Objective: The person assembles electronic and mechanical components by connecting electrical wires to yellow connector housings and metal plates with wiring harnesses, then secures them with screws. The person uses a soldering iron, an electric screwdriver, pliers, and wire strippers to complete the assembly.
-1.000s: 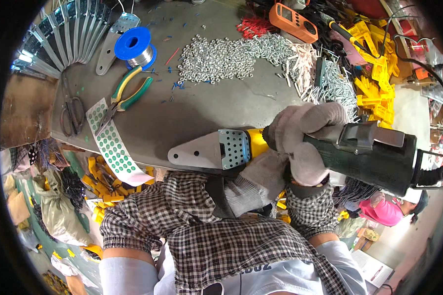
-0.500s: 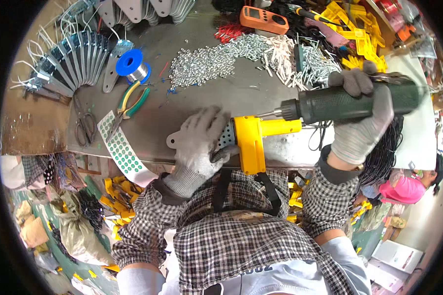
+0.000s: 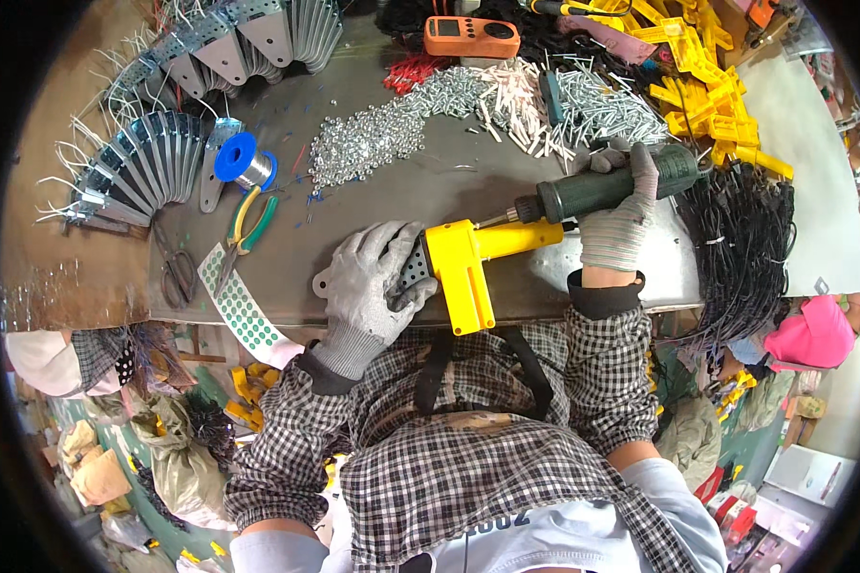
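Observation:
In gloved fingers, my left hand (image 3: 371, 279) steadies a perforated metal plate (image 3: 415, 267) with a rounded tab, closed around its end. A yellow plastic housing (image 3: 461, 277) with a tube-like handle (image 3: 526, 239) is fitted over the plate's right end. My right hand (image 3: 619, 215), also gloved, is wrapped round a dark green electric screwdriver (image 3: 583, 195). Its bit points left and meets the top edge of the housing, just above the handle; whether it sits in a screw is too small to tell. A dark cord end pokes out of the handle's tip.
Behind lie piles of nuts (image 3: 363, 143), screws (image 3: 607, 105) and pale sleeves (image 3: 516, 100), with an orange multimeter (image 3: 472, 37). Pliers (image 3: 250, 224), scissors (image 3: 175, 267), a solder spool (image 3: 244, 160) and a sticker strip (image 3: 244, 310) lie left. Black cords (image 3: 745, 239) and yellow parts (image 3: 707, 86) are right.
My right hand and the screwdriver have moved left, and the screwdriver slants up more to the right. The yellow housing has tilted slightly in my left hand. The whole view has shifted a little.

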Demonstrator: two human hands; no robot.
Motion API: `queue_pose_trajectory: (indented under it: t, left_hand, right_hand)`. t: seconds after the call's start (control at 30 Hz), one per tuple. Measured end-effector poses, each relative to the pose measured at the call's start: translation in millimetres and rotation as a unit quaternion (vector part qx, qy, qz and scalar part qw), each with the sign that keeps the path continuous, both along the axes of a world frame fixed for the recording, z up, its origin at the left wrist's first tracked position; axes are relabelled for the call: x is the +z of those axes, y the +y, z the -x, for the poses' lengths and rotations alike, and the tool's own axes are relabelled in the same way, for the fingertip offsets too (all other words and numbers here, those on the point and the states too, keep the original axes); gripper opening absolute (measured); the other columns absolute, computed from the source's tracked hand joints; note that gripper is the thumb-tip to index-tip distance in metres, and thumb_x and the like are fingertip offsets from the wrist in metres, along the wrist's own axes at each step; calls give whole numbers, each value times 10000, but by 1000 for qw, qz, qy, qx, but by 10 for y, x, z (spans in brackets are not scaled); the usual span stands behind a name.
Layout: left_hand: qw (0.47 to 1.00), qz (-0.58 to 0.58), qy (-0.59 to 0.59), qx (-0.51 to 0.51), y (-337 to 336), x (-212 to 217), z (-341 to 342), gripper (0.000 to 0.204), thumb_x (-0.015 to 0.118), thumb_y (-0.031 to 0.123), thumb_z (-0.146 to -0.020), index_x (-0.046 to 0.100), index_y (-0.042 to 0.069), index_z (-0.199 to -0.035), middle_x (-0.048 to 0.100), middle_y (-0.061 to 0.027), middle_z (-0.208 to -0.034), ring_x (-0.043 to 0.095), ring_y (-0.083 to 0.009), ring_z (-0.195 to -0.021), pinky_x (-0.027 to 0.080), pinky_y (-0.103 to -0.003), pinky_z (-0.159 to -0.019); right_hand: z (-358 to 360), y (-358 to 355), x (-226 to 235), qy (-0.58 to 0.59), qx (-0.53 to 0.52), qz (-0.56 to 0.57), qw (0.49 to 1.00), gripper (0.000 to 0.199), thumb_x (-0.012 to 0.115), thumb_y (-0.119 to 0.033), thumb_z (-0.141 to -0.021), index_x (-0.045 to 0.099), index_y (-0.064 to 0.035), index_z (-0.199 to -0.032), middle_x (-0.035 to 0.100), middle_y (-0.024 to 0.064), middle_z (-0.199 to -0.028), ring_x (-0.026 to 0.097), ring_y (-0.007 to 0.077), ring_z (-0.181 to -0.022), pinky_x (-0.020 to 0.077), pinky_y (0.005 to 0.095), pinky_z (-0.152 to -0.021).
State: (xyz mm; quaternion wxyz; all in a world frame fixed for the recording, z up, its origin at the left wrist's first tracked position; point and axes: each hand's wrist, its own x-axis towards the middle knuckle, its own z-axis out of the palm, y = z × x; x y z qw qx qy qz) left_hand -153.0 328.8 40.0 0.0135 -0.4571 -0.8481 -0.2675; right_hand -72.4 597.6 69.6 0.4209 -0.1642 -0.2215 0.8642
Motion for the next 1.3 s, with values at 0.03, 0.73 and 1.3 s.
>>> queue_pose_trajectory:
  t: [0.03,0.73,1.3]
  left_hand:
    - [1000,-7,-8,1,-1,-1,6,614,710,274,-723,552,86,-1285,563,-120,-1214,529,-331,-1113,414,-450,-979]
    - [980,182,72,-24,788,79,1147,174,530,89,-857,667,112,-961,639,-92,-894,662,-248,-852,541,-355,-741]
    - [934,-108,-341,-23,76,111,408,113,541,-22,-851,578,32,-943,523,25,-721,486,-28,-634,397,-172,-569]
  right_hand:
    - [29,-3,-22,0,0,3,1000,192,676,-204,-866,568,-46,-888,521,11,-730,510,152,-658,481,359,-778]
    - [76,-71,-34,-19,3,15,1000,195,665,-235,-877,556,-73,-861,517,11,-726,515,149,-638,486,326,-746]
    - [63,-75,-63,-8,0,37,999,188,689,-212,-858,557,-78,-854,520,11,-731,518,151,-632,487,331,-728]
